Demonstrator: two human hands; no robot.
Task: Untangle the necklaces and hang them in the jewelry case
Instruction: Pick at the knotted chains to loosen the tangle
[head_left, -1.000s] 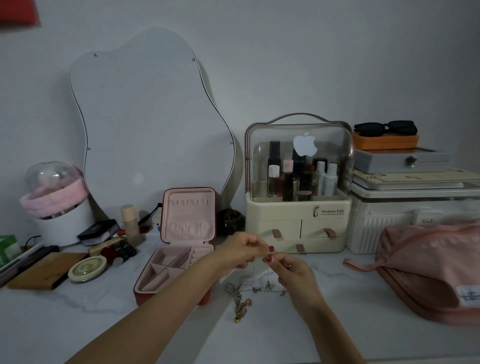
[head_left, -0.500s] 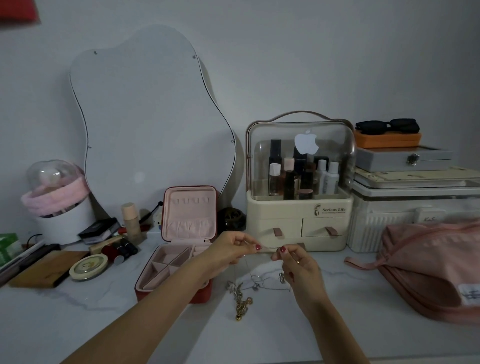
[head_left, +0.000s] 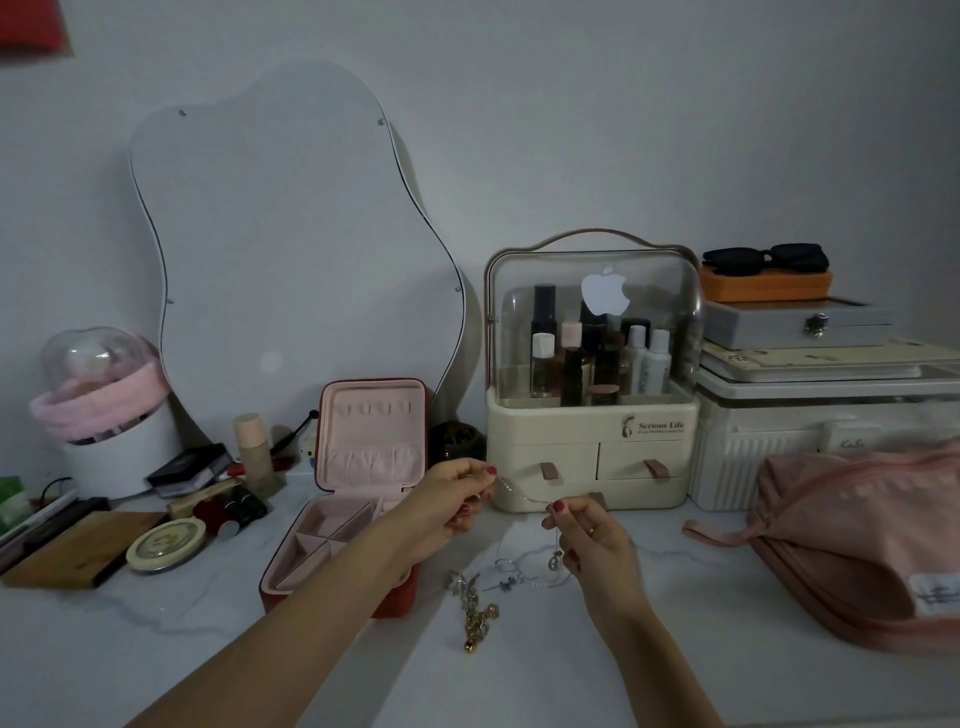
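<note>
A thin silver necklace (head_left: 524, 494) is stretched between my two hands above the marble tabletop. My left hand (head_left: 452, 501) pinches one end and my right hand (head_left: 589, 535) pinches the chain further along. A small pendant (head_left: 555, 561) hangs below my right fingers. More silver chains (head_left: 511, 574) lie tangled on the table beneath. A gold chain (head_left: 478, 618) lies just left of them. The red jewelry case (head_left: 358, 499) stands open at my left hand's side, its pink lid upright with a row of hooks (head_left: 371, 408) near the top.
A cream cosmetics organiser (head_left: 589, 374) stands right behind my hands. A pink pouch (head_left: 857, 540) lies at the right, below stacked white boxes (head_left: 826, 415). A wavy mirror (head_left: 280, 244) leans on the wall. Bottles, a round tin (head_left: 166, 543) and a wooden board (head_left: 78, 548) crowd the left.
My hands have drawn apart, pulling a length of silver chain taut between them. The pendant now hangs lifted from the heap under my right hand.
</note>
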